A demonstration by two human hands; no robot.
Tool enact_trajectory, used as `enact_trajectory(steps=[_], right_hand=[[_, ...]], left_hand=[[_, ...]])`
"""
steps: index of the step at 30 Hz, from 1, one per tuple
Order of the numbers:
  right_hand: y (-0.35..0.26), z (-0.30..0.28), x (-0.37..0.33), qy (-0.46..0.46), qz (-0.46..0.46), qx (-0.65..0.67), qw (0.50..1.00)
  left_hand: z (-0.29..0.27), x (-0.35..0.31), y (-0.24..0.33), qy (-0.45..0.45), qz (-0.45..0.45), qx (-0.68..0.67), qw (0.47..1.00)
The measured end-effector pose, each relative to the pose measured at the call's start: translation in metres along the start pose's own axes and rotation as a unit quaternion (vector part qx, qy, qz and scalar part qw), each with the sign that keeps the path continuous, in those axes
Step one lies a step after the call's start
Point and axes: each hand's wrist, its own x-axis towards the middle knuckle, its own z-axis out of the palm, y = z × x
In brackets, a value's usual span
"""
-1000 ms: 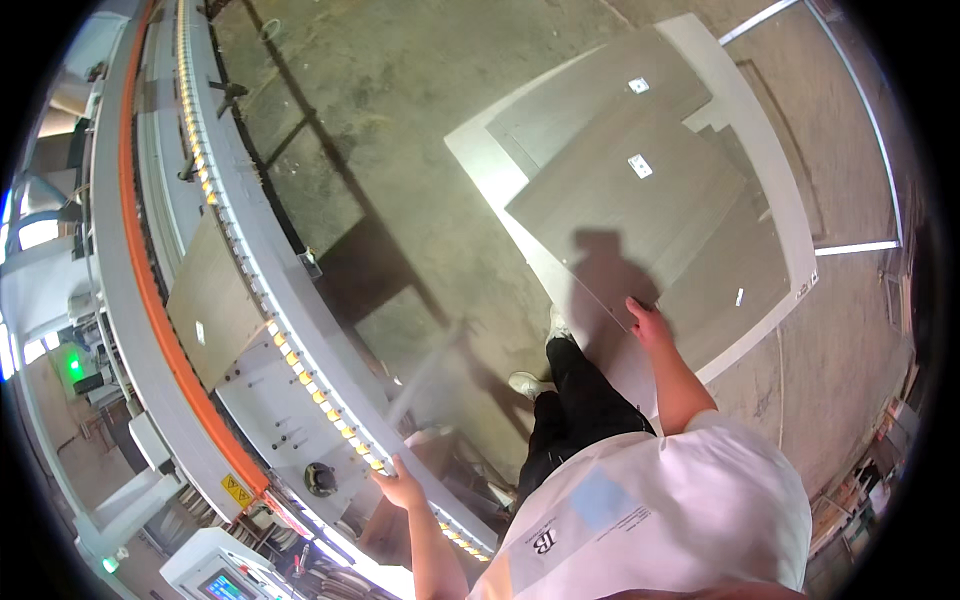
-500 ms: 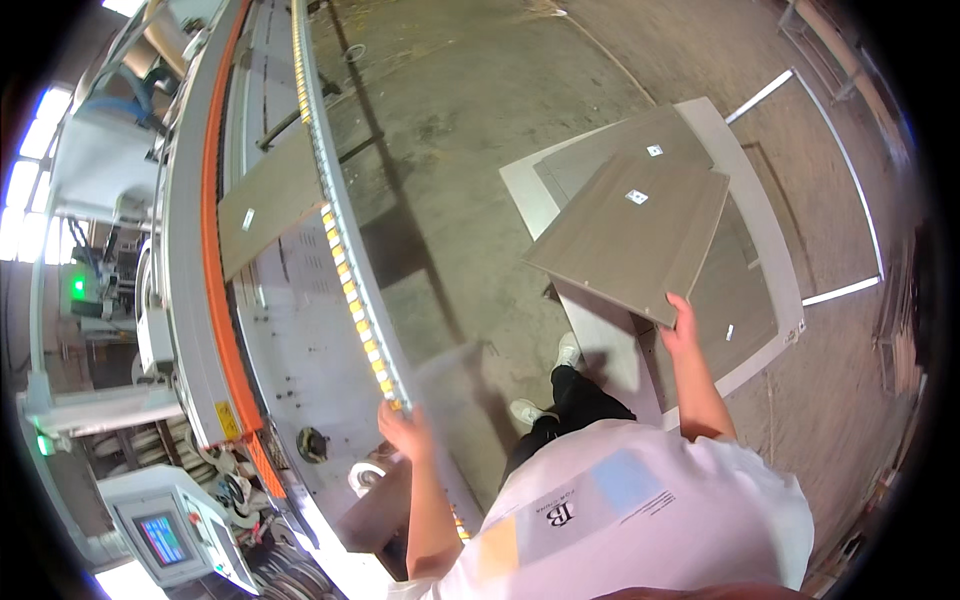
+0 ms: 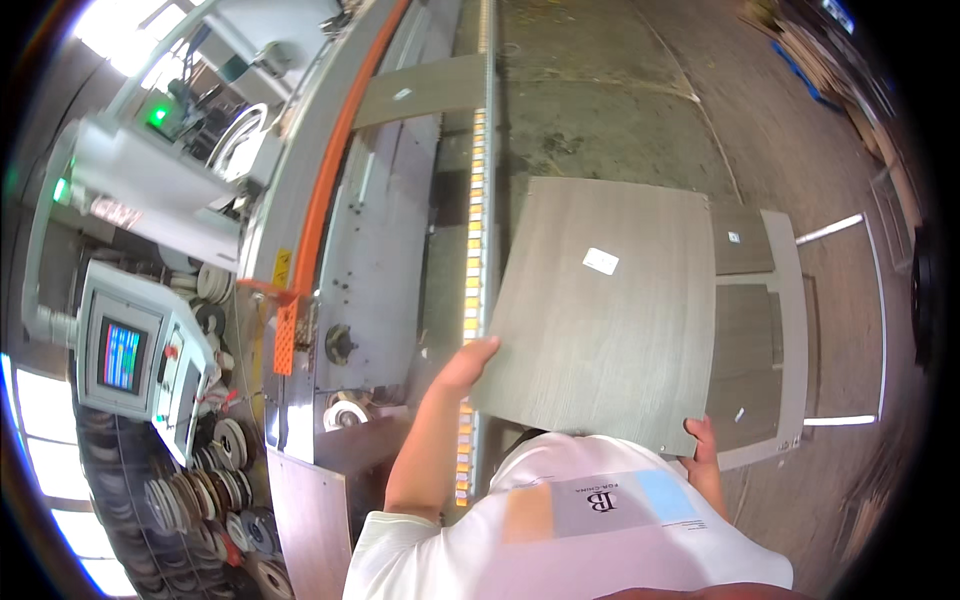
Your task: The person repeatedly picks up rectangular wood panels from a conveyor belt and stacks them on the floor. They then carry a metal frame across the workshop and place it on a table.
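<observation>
Left hand: positioned at the 8 o'clock edge of the grey-brown panel, digits against the margin; whether it is closed cannot be confirmed, as the underside is hidden. Right hand: curled at the panel's 5 o'clock corner, apparently pinching the board there, thumb toward the panel.

Panel: located directly in front of the torso, broad face up, near edge next to the shirt. Surface has a fine wood grain and bears one white label, just off centre toward 12 o'clock.

Handling assessment: board judged stiff, with no sag visible; moderately heavy for its breadth, and awkward for one hand. The face looks smooth, so a flat palm may slip. Corners and edges are judged prone to chipping. Recommended hold: opposite edges at 3 and 9 o'clock, fingers underneath, thumbs on top, clear of the label.

Surroundings: stacked panels at 3 o'clock, on a pale base sheet; yellow roller strip at 10 o'clock; a second panel on the machine at 11 o'clock; control console at 9 o'clock.
</observation>
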Motion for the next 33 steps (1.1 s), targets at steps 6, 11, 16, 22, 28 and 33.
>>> enact_trajectory(steps=[6, 11, 16, 22, 28, 33], right_hand=[[-0.003, 0.053, 0.057, -0.142, 0.08, -0.159, 0.974], [0.025, 0.107, 0.093, -0.227, 0.15, -0.288, 0.918], [0.083, 0.14, 0.147, -0.314, 0.184, -0.467, 0.806], [0.151, 0.188, 0.162, -0.323, 0.252, -0.446, 0.796], [0.21, 0.195, 0.199, -0.209, 0.327, -0.236, 0.891], [0.209, 0.225, 0.174, -0.201, 0.281, -0.173, 0.922]], left_hand=[[-0.038, -0.091, -0.067, 0.221, 0.049, -0.078, 0.971], [-0.056, -0.17, -0.136, 0.355, 0.072, -0.124, 0.924], [-0.053, -0.23, -0.203, 0.455, 0.101, -0.188, 0.864], [-0.046, -0.262, -0.268, 0.52, 0.123, -0.286, 0.796], [-0.044, -0.247, -0.305, 0.574, 0.13, -0.36, 0.724], [-0.046, -0.226, -0.285, 0.578, 0.158, -0.435, 0.672]])
